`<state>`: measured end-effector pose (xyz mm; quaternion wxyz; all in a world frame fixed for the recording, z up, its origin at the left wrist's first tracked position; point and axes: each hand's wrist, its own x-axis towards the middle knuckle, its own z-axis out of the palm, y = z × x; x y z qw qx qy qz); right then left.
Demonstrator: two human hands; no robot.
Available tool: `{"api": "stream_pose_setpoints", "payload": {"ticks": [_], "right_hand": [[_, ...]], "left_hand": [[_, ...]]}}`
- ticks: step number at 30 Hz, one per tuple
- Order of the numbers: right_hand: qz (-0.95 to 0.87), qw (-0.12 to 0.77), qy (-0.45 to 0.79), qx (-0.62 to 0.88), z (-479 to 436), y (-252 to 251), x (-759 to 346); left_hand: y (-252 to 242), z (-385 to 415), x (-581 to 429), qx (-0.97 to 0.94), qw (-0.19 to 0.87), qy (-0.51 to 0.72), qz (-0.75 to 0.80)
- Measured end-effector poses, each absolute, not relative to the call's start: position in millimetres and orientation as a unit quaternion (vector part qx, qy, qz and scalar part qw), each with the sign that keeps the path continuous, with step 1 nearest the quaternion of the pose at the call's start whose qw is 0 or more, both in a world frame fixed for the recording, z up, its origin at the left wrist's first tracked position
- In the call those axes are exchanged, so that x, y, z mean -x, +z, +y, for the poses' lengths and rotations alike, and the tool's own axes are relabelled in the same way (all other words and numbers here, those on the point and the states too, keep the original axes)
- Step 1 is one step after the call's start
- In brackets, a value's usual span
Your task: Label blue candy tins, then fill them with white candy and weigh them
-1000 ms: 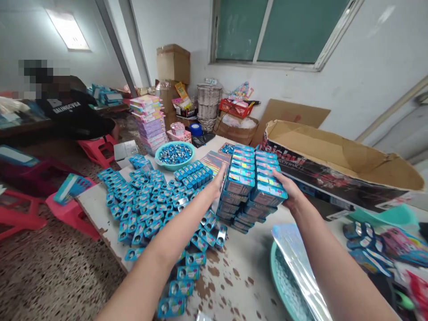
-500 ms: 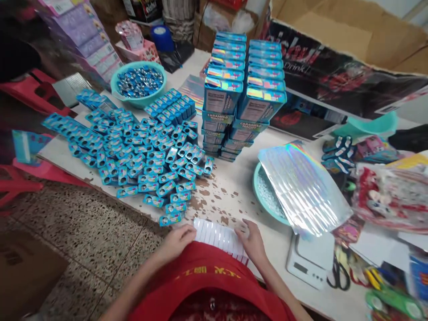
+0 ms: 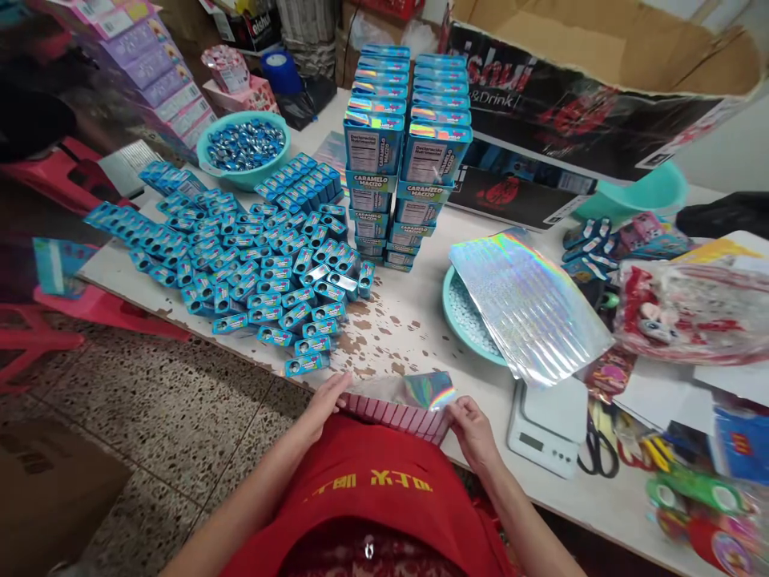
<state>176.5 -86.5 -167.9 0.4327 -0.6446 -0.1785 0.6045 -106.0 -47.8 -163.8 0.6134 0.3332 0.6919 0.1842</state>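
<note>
At the table's near edge, a row of narrow pink segments (image 3: 390, 413) lies against the red apron. A shiny holographic sheet (image 3: 432, 390) with clear film around it rests just behind the row. My left hand (image 3: 324, 409) is closed on the row's left end, fingers stretched close together. My right hand (image 3: 473, 429) pinches at the right end, where the sheet's corner meets the row; its fingertips partly hide what they hold. Many small blue candy boxes (image 3: 273, 284) are spread beyond my left hand, the closest box (image 3: 306, 365) just past it.
Two tall stacks of blue boxes (image 3: 376, 148) stand at the back. Holographic sheets (image 3: 532, 304) cover part of a turquoise bowl (image 3: 453, 308) of white pieces. A scale (image 3: 546, 429) and scissors (image 3: 597, 449) lie right. A bowl of blue candies (image 3: 243, 148) stands back left.
The strip between my hands showed white, ribbed segments before; now pink segments and a holographic sheet show. My right hand has moved a little right and now pinches. The camera view has shifted.
</note>
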Motion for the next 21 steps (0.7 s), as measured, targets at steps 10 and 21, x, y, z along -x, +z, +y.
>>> {"api": "stream_pose_setpoints", "payload": {"ticks": [10,21], "right_hand": [[-0.331,0.429,0.535,0.648,-52.3,-129.5,-176.8],[-0.306,0.455,0.529,0.648,-44.3,-139.2,-178.9]], "left_hand": [[-140.7,-43.7,97.2,-0.458,0.467,0.282,0.702],[-124.2,15.9,-5.9,-0.84,0.363,0.099,0.391]]}}
